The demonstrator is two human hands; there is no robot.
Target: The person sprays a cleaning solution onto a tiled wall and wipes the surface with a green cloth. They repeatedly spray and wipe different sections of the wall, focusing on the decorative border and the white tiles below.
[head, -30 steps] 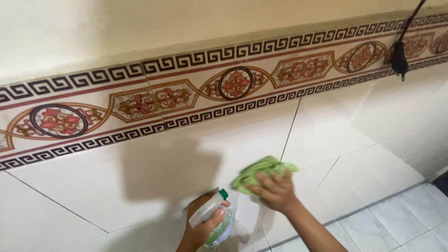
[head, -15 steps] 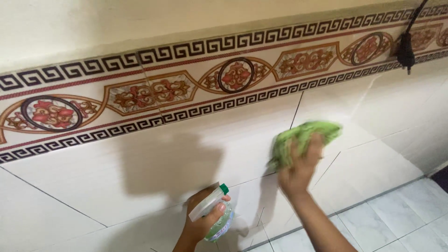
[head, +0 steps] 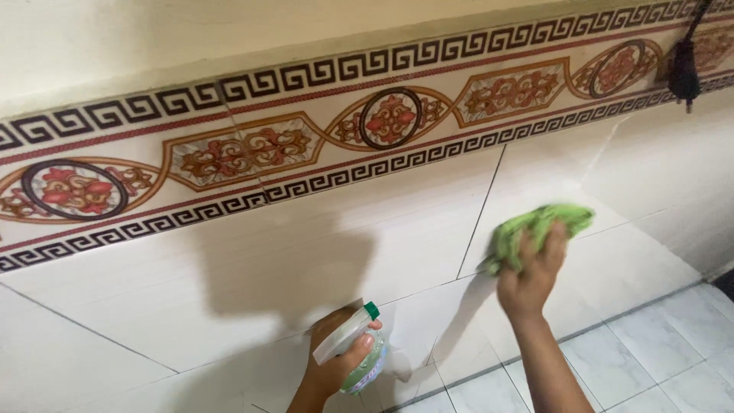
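Note:
My right hand (head: 529, 277) presses a crumpled green cloth (head: 535, 229) flat against a white wall tile (head: 627, 191), right of a vertical grout line. Lower and to the left, my left hand (head: 336, 359) grips a spray bottle (head: 359, 359) with a white trigger head, a small green nozzle tip and a pale green body. The bottle is held close to the wall, nozzle pointing up and right. My right forearm runs down to the bottom edge of the view.
A patterned border band (head: 382, 122) with red and black ornaments runs across the wall above the white tiles. A black plug and cord (head: 683, 65) hang at the top right. The tiled floor (head: 650, 359) shows at the bottom right. My shadow (head: 290, 260) falls on the wall.
My right hand with the cloth has swept up and to the right across the tiles. The left hand with the spray bottle has stayed in about the same place.

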